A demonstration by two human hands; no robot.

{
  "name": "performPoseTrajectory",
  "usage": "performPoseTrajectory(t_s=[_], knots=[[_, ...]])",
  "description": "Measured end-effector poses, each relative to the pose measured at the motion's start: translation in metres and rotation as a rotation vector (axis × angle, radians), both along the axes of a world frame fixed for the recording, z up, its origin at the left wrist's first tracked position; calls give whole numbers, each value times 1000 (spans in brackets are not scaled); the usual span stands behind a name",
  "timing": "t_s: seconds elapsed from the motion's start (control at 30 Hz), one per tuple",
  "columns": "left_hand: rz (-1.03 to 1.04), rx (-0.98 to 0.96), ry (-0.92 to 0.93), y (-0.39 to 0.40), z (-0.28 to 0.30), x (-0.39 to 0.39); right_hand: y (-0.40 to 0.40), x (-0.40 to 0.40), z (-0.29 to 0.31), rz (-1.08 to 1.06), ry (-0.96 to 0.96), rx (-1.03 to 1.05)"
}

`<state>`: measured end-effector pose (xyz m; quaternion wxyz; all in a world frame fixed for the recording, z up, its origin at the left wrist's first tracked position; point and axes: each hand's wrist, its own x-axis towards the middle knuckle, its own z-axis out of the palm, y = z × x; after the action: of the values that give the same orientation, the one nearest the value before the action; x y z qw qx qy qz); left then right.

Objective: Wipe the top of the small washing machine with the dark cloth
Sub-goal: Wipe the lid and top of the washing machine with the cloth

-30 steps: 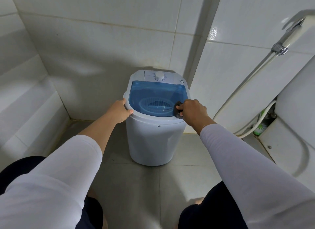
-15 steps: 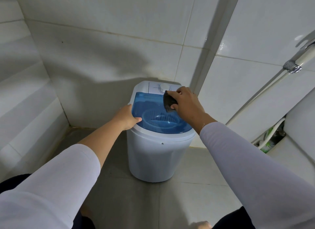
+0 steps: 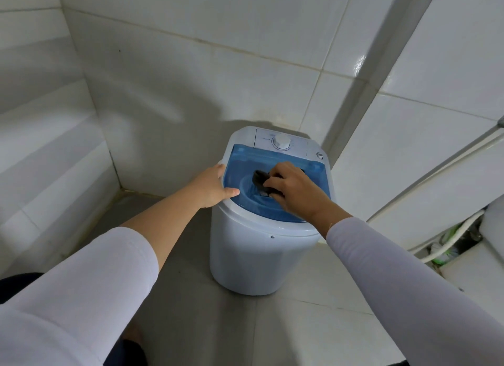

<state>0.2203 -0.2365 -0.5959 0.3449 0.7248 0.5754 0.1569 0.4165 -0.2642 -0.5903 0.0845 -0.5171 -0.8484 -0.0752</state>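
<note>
A small white washing machine (image 3: pixel 253 251) stands on the tiled floor in a corner, topped by a see-through blue lid (image 3: pixel 240 164) and a white control dial (image 3: pixel 282 142) at the back. My right hand (image 3: pixel 293 189) presses a dark cloth (image 3: pixel 260 179) onto the middle of the lid; most of the cloth is hidden under my fingers. My left hand (image 3: pixel 214 187) grips the machine's left rim, thumb resting on the lid's front left edge.
White tiled walls close in behind and on both sides of the machine. A white hose (image 3: pixel 450 239) and something green (image 3: pixel 447 236) lie by the wall at the right, next to a white fixture (image 3: pixel 488 267). Grey floor tiles (image 3: pixel 300 333) spread in front.
My right hand has carried the cloth from the lid's right front edge to the back by the dial, then down to the lid's middle. My left hand has stayed on the left rim.
</note>
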Motion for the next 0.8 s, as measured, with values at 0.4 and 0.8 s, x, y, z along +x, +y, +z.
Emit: performPoseTrajectory(t_s=[0.4,0.8], knots=[[4,19,34,2,-3,1,11,-5,25,-147,47,-405],[12,21,110,6,-8,-1,14,-9,30,-205,-301,-366]])
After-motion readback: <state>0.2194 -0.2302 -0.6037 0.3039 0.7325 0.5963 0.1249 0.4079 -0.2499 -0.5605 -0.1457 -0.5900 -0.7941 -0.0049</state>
